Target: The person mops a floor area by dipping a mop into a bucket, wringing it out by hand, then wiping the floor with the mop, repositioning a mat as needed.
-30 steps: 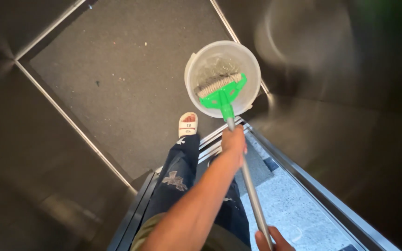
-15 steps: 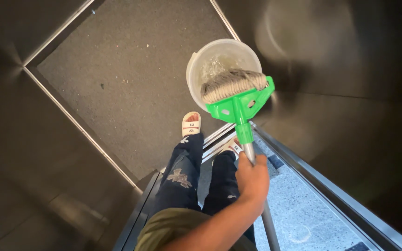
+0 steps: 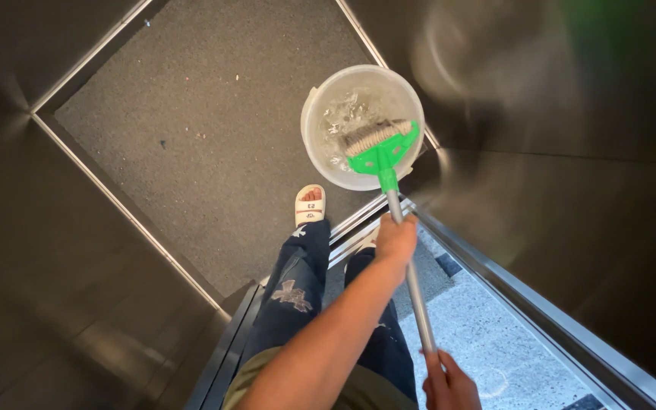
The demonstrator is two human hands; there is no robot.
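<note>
the grey-stranded mop with green plastic head (image 3: 377, 144) is dipped in the round translucent plastic bucket (image 3: 320, 114) at the dark speckled floor's (image 3: 191, 114) edge; its metal handle (image 3: 411, 281) is gripped by the left hand (image 3: 395, 239), fingers wrapped, and by the right hand (image 3: 449, 383) lower down.

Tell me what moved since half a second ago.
The mop head went back down into the bucket after being lifted above its rim. The left hand and right hand keep their grip on the handle. The bucket has stayed put.
</note>
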